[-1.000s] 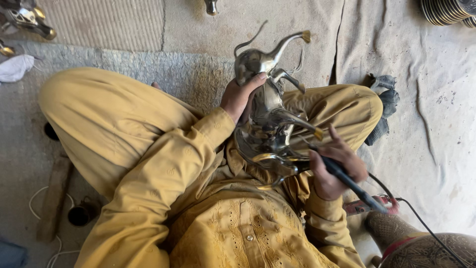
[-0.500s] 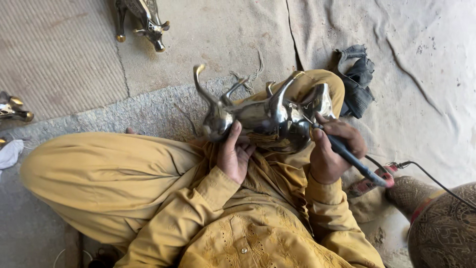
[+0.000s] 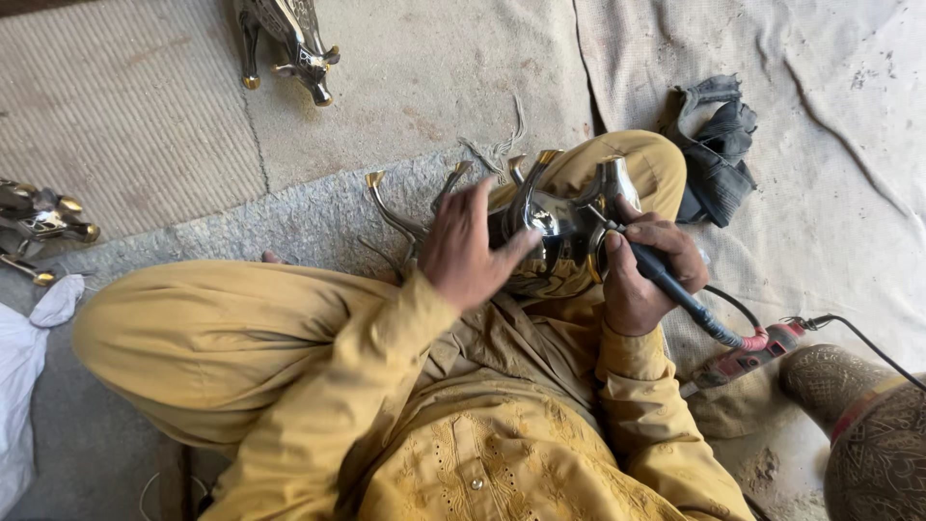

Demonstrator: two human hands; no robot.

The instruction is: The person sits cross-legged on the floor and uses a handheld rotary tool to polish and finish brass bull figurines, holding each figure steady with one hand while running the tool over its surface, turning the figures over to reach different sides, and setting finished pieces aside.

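Note:
I sit cross-legged in mustard-yellow clothes. A shiny silver metal animal figure [image 3: 564,227] with gold-tipped horns and legs rests on my lap, lying on its side. My left hand [image 3: 468,249] lies over its left part, fingers spread, steadying it. My right hand [image 3: 648,270] grips a black pen-like rotary tool [image 3: 675,289] whose tip touches the figure's right end. A cable runs from the tool to a red tool body [image 3: 748,355] on the floor.
A second metal animal figure [image 3: 289,43] stands at the top. Another metal figure [image 3: 43,217] lies at the left edge. A dark rag [image 3: 714,145] sits beside my knee. A brown engraved vessel [image 3: 868,434] is at lower right, white cloth [image 3: 24,386] at lower left.
The view has shifted. The figure has been turned on my lap, and my left hand moved from under it to over its left part. My right hand keeps the tool.

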